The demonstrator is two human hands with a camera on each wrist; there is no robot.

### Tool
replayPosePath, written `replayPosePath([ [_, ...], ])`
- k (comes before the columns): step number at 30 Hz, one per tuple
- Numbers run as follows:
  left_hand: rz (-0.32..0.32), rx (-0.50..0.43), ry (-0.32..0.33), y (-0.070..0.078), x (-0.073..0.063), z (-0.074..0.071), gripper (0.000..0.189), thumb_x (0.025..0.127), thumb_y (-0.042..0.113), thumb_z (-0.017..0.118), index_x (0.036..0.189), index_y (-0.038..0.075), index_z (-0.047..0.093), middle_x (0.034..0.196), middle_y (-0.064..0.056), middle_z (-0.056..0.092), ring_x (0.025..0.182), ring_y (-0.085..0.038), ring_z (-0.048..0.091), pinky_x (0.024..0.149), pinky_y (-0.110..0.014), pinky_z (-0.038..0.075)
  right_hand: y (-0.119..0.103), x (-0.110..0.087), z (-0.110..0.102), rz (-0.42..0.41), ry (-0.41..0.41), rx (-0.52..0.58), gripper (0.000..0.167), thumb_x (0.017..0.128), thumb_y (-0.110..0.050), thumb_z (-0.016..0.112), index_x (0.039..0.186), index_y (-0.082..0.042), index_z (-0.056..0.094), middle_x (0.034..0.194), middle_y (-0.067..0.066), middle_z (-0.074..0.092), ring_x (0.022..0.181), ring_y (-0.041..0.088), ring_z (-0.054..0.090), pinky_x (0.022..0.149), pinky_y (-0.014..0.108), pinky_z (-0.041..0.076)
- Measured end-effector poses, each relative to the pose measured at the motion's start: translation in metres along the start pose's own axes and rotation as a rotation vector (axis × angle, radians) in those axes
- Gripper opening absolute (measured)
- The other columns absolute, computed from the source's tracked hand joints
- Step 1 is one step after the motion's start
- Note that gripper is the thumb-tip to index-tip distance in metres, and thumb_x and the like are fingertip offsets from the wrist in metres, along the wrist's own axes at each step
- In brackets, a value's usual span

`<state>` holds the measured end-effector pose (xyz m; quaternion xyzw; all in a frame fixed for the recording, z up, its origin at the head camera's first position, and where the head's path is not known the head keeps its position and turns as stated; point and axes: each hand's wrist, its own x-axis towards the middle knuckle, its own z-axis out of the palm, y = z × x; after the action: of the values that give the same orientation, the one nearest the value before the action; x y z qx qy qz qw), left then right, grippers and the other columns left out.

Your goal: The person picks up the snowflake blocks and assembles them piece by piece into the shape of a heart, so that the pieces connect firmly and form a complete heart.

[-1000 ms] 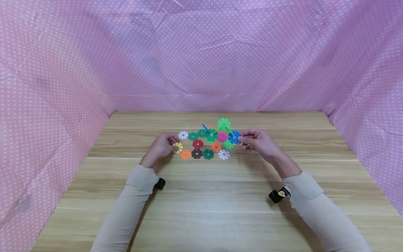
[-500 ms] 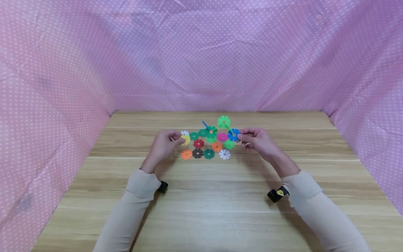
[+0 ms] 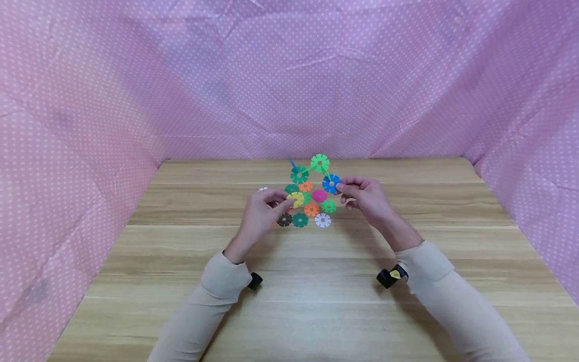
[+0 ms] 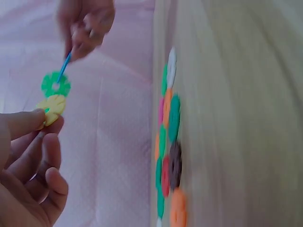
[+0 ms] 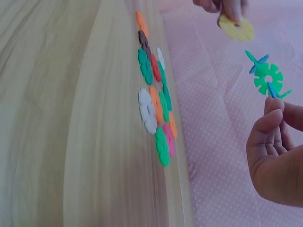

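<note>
clearly, both your hands are raised above a wood-grain counter point(image 3: 312, 306), each holding a flat, slotted plastic disc. your left hand point(image 3: 261, 213) has its grip clamped on a yellow disc point(image 3: 296, 199), pinched between thumb and forefinger. your right hand point(image 3: 368, 198) has its grip clamped on the edge of a blue disc point(image 3: 332, 184), with the thumb on the near side.

that blue disc belongs to a small chain point(image 5: 268, 78) of joined pieces, held up in the air on your left side of the right hand. it includes a bright green disc point(image 3: 319, 163) at the top, a dark green disc point(image 3: 299, 175) and a second blue disc point(image 3: 292, 163) seen almost edge-on. from your right wrist, the yellow disc appears apart from the chain, with a gap between them.

below, near the far side of the counter, loose discs lie flat in a close group. toward you are a brown disc point(image 3: 284, 219), a teal disc point(image 3: 300, 220) and a white disc point(image 3: 323, 220); behind them are an orange disc point(image 3: 311, 209), a light green disc point(image 3: 328, 206) and a pink disc point(image 3: 319, 195). your left hand covers much of a red disc point(image 4: 165, 176) in the head view. dotted pink cloth point(image 3: 334, 90) hangs around the counter.
</note>
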<state>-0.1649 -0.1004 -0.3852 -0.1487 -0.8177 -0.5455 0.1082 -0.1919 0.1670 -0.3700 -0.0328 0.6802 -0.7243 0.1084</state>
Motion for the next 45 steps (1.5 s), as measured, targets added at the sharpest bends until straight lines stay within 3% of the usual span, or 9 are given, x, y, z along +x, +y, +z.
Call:
replayPosePath([
  [9, 0.178, -0.021, 0.084, 0.013, -0.002, 0.038, 0.011, 0.090, 0.011, 0.078, 0.094, 0.002, 0.075, 0.084, -0.003, 0.073, 0.063, -0.013, 0.060, 0.055, -0.025, 0.051, 0.001, -0.001, 0.011, -0.041, 0.022, 0.086, 0.022, 0.101, -0.005, 0.060, 0.114, 0.012, 0.056, 0.084, 0.000, 0.071, 0.067, 0.012, 0.059, 0.054, 0.022, 0.048],
  [15, 0.232, 0.029, 0.158, 0.011, -0.001, 0.053, 0.008, 0.088, 0.010, 0.080, 0.089, 0.003, 0.075, 0.083, -0.004, 0.074, 0.052, -0.010, 0.055, 0.049, -0.024, 0.049, 0.002, -0.003, 0.020, -0.054, 0.066, 0.131, 0.017, 0.099, -0.004, 0.062, 0.109, 0.010, 0.059, 0.082, 0.001, 0.071, 0.065, 0.011, 0.058, 0.053, 0.022, 0.047],
  [24, 0.284, 0.118, 0.194, 0.009, -0.001, 0.057, 0.009, 0.088, 0.010, 0.080, 0.086, 0.004, 0.073, 0.082, -0.004, 0.074, 0.051, -0.010, 0.054, 0.049, -0.022, 0.047, 0.006, -0.002, 0.028, -0.060, 0.087, 0.185, 0.004, 0.097, -0.002, 0.065, 0.099, 0.002, 0.064, 0.078, 0.001, 0.071, 0.064, 0.011, 0.059, 0.052, 0.023, 0.048],
  [34, 0.461, 0.263, 0.230, 0.009, 0.001, 0.057, 0.008, 0.086, 0.006, 0.080, 0.083, 0.004, 0.072, 0.078, -0.005, 0.072, 0.052, -0.010, 0.053, 0.051, -0.021, 0.047, 0.005, -0.003, 0.030, -0.046, 0.053, 0.200, 0.008, 0.098, 0.000, 0.062, 0.093, -0.005, 0.065, 0.077, 0.002, 0.070, 0.066, 0.013, 0.059, 0.052, 0.021, 0.048],
  [45, 0.553, 0.246, 0.250, 0.008, 0.002, 0.059, 0.005, 0.085, -0.001, 0.079, 0.085, 0.001, 0.074, 0.076, -0.007, 0.071, 0.054, -0.012, 0.055, 0.050, -0.021, 0.045, 0.001, -0.007, 0.030, -0.065, 0.013, 0.263, 0.011, 0.099, 0.003, 0.060, 0.091, -0.005, 0.060, 0.076, 0.002, 0.070, 0.060, 0.010, 0.053, 0.049, 0.019, 0.041],
])
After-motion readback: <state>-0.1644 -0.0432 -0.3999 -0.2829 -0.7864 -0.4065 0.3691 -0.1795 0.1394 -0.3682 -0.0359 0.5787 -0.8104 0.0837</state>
